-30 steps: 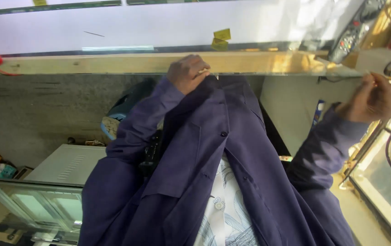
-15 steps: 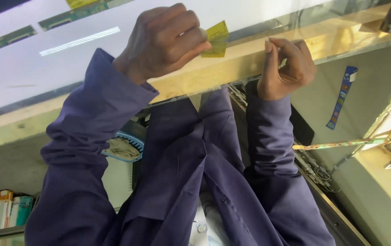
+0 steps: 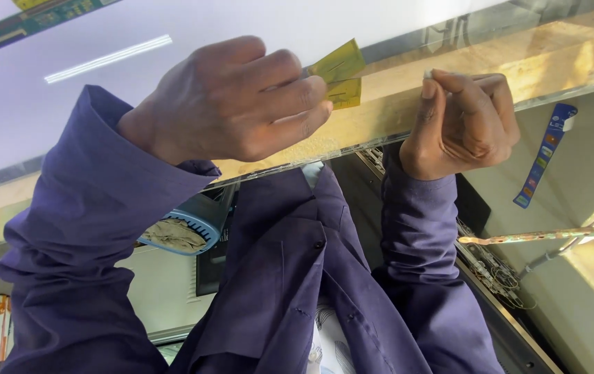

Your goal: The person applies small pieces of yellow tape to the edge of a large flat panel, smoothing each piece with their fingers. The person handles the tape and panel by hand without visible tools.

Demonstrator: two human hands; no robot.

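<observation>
A large white panel (image 3: pixel 172 76) lies in front of me with a tan wooden strip (image 3: pixel 518 55) along its near edge. My left hand (image 3: pixel 235 104) is closed with its fingertips pinching a small yellow tab (image 3: pixel 338 76) that sticks out at the panel's edge. Just right of the tab, my right hand (image 3: pixel 463 118) is curled into a fist, its thumb tip pressed on the strip. I cannot tell whether anything is inside the fist. Both arms are in dark blue sleeves (image 3: pixel 89 228).
A green circuit strip (image 3: pixel 34 21) runs along the panel's far left edge. Below the panel are a round blue holder with tan material (image 3: pixel 186 232), a hanging blue strip (image 3: pixel 546 156), a thin long bar (image 3: pixel 539 237) and tangled wires (image 3: pixel 498 270).
Both hands have come together at the yellow tab. The left hand moved onto the tab and pinched it; the right hand came in from the far right to the strip beside it.
</observation>
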